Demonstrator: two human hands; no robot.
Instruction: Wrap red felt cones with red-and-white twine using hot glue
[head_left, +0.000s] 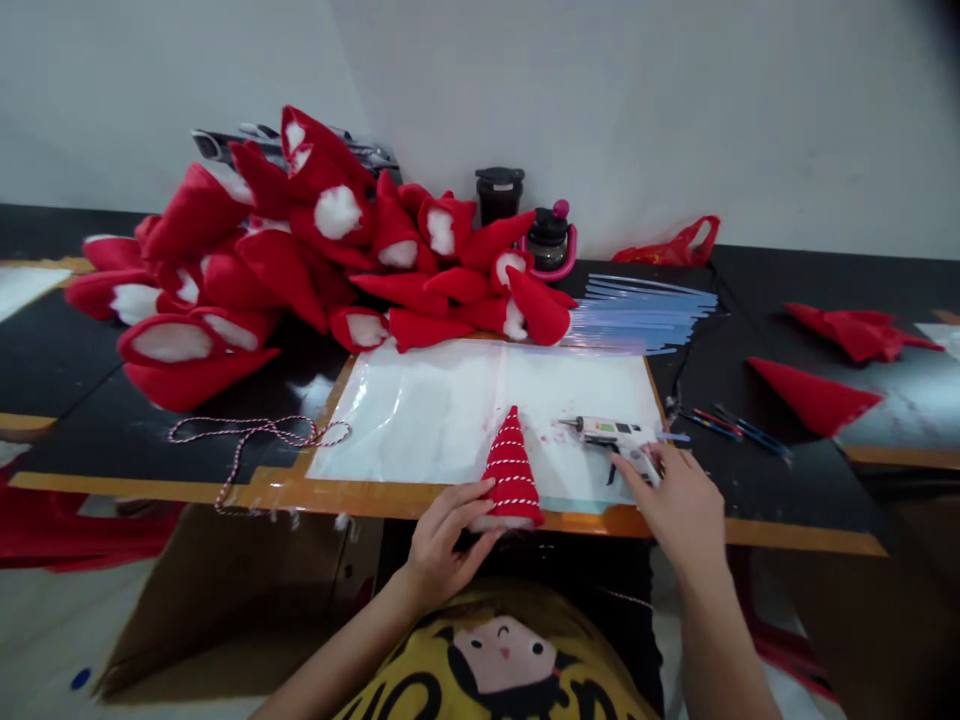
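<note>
A small red felt cone [514, 462], wound with red-and-white twisted cord, points away from me at the front edge of the work sheet. White stuffing shows at its base. Around that base, on its left side, close the fingers and thumb of my left hand [444, 540]. To the right, a white hot glue gun [616, 430] lies low over the sheet, nozzle facing left and a glue stick poking out behind. My right hand [684, 500] has its thumb and fingers about the gun's handle; the fingertips are partly hidden.
A big heap of stuffed red cones [300, 250] fills the back left. Glue sticks [637, 312] lie behind the white sheet [420, 400]. Loose cord [259, 432] is at left, pens [739, 428] and flat red felt cones [817, 397] at right. Dark bottles [500, 195] stand behind.
</note>
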